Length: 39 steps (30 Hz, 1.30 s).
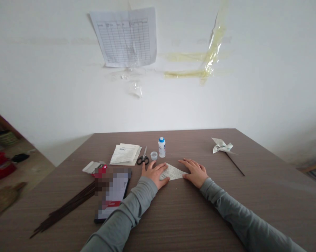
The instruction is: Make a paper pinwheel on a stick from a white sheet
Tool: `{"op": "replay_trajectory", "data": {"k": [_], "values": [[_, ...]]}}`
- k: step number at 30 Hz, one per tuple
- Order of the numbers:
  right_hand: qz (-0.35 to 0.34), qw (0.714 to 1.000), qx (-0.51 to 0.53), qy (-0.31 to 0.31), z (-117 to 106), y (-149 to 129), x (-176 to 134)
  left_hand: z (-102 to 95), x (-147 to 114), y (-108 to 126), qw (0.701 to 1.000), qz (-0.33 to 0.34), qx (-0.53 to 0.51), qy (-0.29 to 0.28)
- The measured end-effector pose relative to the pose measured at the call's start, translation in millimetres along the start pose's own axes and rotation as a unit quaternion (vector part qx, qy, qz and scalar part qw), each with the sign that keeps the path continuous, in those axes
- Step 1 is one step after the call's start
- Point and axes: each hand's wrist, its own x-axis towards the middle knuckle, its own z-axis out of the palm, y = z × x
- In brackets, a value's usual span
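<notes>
A piece of printed paper (173,172), folded into a triangle, lies flat on the brown table (189,217). My left hand (155,174) rests on its left part with the fingers spread, covering that end. At the right corner, the thumb of my right hand (195,172) touches the paper, its fingers stretched out over the tabletop. Just beyond the paper stand a white glue bottle (162,148) with a blue top and a small clear cap (153,155). Black-handled scissors (143,159) lie beyond my left hand.
Stacked printed paper squares (125,154) lie at the back left. Nearer are an open red-and-white box (97,168), a tablet or phone (113,196) and a bundle of thin dark sticks (66,206). A paper pinwheel (221,146) on a stick lies at right. The wall (194,105) borders the table's far edge.
</notes>
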Motion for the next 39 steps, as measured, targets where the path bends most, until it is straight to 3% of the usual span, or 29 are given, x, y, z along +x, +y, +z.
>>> {"op": "replay_trajectory", "data": {"k": [31, 35, 39], "values": [[-0.053, 0.998, 0.025, -0.004, -5.7, 31.6, 9.9, 4.6, -1.6, 0.5, 1.000, 0.002, 0.002, 0.015], [-0.048, 0.997, 0.049, 0.044, -0.6, 29.7, 3.7, 5.5, -3.6, 2.3, 1.000, 0.011, 0.005, 0.027], [-0.086, 0.991, 0.019, 0.101, 13.6, 18.0, -7.5, 4.5, -4.2, 6.4, 1.000, 0.005, 0.017, 0.022]]}}
